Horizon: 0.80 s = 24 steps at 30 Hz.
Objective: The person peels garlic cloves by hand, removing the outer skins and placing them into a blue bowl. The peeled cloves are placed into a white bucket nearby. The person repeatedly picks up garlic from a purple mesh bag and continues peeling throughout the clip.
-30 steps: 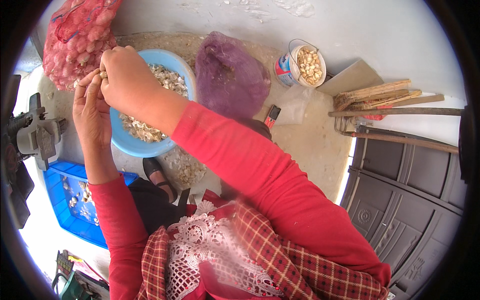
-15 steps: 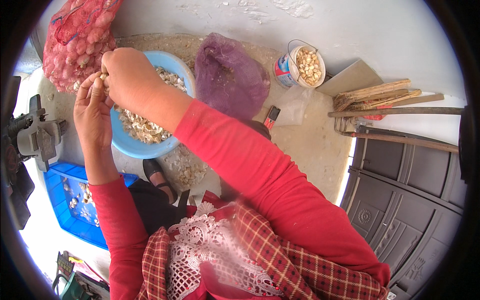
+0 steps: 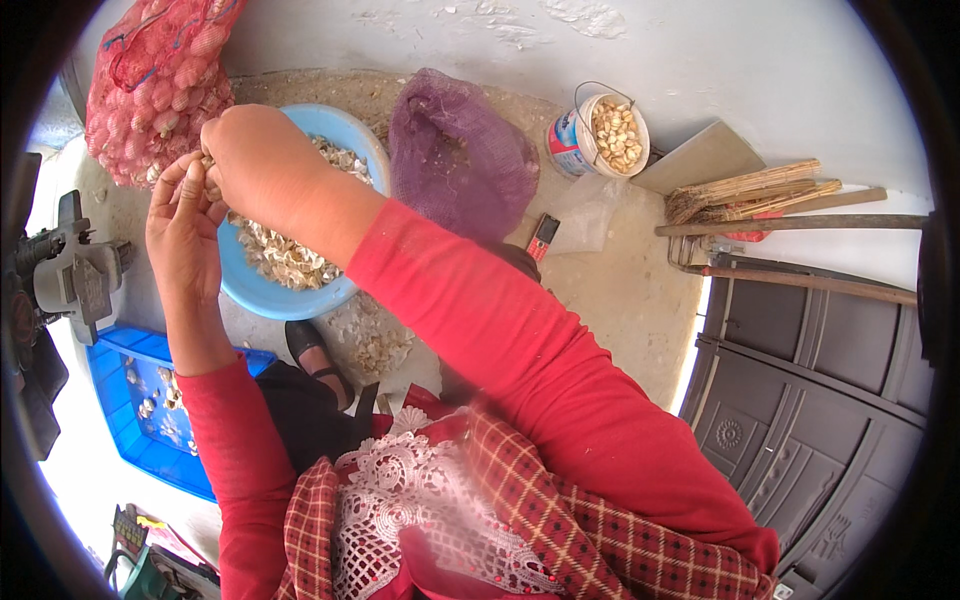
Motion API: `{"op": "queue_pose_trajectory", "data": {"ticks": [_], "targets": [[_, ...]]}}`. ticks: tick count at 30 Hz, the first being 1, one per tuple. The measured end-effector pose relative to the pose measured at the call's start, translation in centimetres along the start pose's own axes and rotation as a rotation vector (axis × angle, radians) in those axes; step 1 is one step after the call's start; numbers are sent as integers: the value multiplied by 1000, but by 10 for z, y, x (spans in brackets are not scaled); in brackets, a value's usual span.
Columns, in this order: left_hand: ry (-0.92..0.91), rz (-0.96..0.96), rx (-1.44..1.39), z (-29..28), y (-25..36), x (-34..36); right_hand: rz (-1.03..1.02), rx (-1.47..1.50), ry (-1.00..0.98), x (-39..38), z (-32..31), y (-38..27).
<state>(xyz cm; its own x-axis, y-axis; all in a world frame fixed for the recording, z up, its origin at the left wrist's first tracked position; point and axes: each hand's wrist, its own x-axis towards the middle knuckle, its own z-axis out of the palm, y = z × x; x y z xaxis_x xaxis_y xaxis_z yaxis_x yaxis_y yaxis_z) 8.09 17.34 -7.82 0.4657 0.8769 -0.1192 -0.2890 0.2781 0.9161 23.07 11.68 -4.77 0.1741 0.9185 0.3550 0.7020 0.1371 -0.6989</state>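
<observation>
Garlic worked over blue basin (image 3: pixel 262 295), upper left of frame
A small garlic piece (image 3: pixel 209 186) is pinched between left hand (image 3: pixel 183 232) and right hand (image 3: pixel 262 160), fingers closed

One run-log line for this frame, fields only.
left hand: pinching garlic piece | right hand: on same piece | under hands: blue bowl of peels | nearby: red mesh sack, purple mesh bag

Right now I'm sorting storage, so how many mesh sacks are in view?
2. A red mesh sack full of garlic bulbs stands at upper left by the wall; a purple mesh sack lies right of the blue bowl. Others may be hidden.
</observation>
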Motion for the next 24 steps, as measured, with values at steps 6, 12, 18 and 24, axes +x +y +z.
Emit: {"op": "queue_pose_trajectory", "data": {"ticks": [6, 12, 18, 24], "targets": [[-26, 46, 0, -1, 0, -2, -4, -26, 90, 2, 1, -3], [-26, 43, -50, 0, 1, -1, 91, 199, 33, 6, -1, 0], [-40, 35, -194, -1, 6, 0, 259, 712, 58, 6, 0, -1], [-126, -20, -493, -10, 6, 4, 390, 1065, 104, 11, 4, -8]]}}
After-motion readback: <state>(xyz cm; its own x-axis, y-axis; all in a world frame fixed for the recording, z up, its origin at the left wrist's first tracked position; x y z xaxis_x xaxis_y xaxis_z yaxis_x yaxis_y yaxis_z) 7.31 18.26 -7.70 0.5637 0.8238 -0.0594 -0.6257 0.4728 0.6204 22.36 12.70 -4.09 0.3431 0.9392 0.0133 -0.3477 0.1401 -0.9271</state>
